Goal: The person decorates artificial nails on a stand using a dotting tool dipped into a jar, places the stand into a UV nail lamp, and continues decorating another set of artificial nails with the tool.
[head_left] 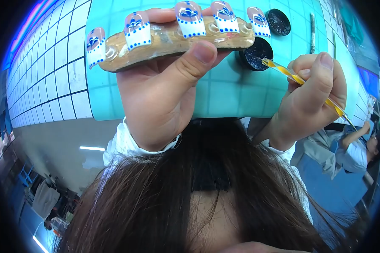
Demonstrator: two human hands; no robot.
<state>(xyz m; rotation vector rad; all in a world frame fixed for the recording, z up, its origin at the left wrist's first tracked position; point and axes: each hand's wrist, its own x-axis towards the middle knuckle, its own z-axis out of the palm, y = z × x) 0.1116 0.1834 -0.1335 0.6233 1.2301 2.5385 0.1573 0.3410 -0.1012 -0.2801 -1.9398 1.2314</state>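
My left hand (164, 84) grips a curved wooden stand (164, 42), thumb in front and fingers behind. Five false nails (138, 30) stand along it, with white tips, blue dots and blue painted motifs. In my right hand (314, 92), a yellow and white striped dotting tool (297, 79) is pinched between thumb and fingers. Its tip is at an open black pot (256, 55) of dark paint, just right of the stand's end. Whether the tip touches the paint is too small to tell.
A round black lid or pot (278, 22) lies behind the paint pot on the turquoise mat (223, 99). A thin whitish stick (312, 33) is at the mat's right. White tiles (50, 84) flank the mat. Another person (354, 149) is at the far right.
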